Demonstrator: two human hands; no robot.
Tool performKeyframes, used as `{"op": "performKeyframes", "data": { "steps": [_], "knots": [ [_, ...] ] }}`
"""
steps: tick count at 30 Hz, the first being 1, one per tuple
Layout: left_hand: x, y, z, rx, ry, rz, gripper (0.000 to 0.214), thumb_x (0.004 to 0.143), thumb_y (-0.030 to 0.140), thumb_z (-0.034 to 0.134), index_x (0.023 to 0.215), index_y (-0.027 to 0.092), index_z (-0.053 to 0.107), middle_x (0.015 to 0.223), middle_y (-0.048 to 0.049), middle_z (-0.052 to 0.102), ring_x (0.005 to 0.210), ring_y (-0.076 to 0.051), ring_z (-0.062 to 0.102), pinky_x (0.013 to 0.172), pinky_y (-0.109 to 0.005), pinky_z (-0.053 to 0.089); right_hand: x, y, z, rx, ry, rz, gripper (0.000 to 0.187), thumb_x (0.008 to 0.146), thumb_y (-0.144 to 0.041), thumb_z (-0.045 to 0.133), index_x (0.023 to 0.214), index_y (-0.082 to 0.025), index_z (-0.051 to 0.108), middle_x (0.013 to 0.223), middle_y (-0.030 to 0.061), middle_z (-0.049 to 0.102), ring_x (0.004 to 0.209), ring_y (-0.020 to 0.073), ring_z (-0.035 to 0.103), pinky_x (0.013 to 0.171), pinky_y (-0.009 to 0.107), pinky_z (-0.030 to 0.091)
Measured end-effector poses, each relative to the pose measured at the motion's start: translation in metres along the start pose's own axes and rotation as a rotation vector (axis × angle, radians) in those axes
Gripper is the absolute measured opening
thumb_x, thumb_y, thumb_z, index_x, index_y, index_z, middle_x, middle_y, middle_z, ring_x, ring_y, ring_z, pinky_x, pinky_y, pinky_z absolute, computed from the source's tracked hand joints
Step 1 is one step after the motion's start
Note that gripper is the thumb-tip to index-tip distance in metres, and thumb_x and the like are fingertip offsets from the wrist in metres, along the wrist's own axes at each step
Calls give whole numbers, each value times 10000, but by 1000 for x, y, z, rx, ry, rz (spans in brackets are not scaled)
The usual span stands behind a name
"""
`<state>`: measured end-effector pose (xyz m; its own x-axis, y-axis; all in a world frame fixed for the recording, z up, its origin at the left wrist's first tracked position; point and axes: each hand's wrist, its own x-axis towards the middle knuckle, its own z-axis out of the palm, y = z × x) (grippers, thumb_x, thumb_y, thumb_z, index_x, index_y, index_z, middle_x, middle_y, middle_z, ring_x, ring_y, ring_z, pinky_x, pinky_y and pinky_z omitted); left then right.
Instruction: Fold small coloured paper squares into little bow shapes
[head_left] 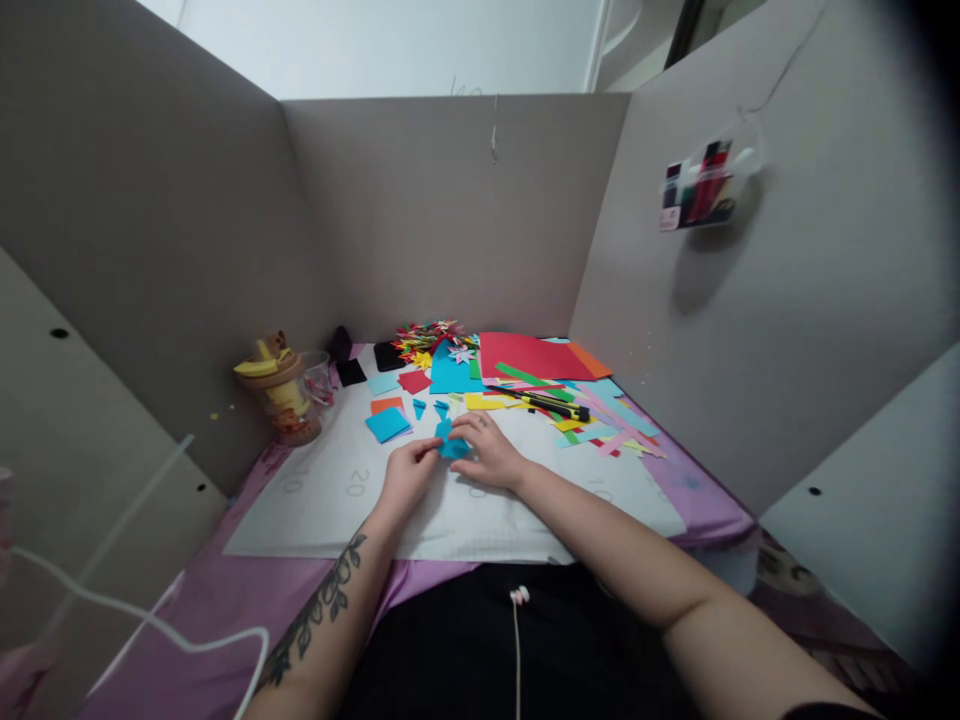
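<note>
A small piece of blue paper (453, 447) is between my two hands, low over the white sheet. My left hand (412, 470) is closed in a pinch on its left edge. From the right, my right hand (489, 450), with a ring on one finger, has its curved fingertips and thumb on the same paper. Just beyond the hands lie two small folded blue pieces (419, 408). Left of them is a stack of blue paper squares (388, 425) with an orange square (385, 405) behind.
A yellow-and-black utility knife (551, 403) lies among coloured paper strips (611, 420) at right. Red sheets (525, 356) and a heap of folded stars (427, 338) are at the back. A brown-and-yellow cup (283, 395) stands left. Grey panels (450, 200) enclose the table.
</note>
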<state>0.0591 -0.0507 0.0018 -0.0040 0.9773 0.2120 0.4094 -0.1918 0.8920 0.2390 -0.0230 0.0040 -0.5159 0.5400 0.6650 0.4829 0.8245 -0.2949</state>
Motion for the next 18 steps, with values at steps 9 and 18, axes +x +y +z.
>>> {"op": "performKeyframes", "data": {
  "steps": [9, 18],
  "knots": [
    [0, -2, 0, -45, -17, -11, 283, 731, 245, 554, 955, 136, 688, 768, -52, 709, 719, -179, 639, 676, -289, 508, 1, -12, 8, -224, -51, -92, 146, 837, -142, 491, 906, -206, 603, 938, 56, 604, 950, 188, 462, 840, 339, 345],
    [-7, 0, 5, 404, -13, 283, 231, 786, 186, 477, 919, 181, 666, 898, -58, 665, 862, -178, 592, 814, -301, 455, -2, 4, 13, -247, -204, 56, 101, 803, -140, 548, 844, -193, 623, 818, 46, 599, 885, 181, 479, 780, 309, 353]
  ]
}}
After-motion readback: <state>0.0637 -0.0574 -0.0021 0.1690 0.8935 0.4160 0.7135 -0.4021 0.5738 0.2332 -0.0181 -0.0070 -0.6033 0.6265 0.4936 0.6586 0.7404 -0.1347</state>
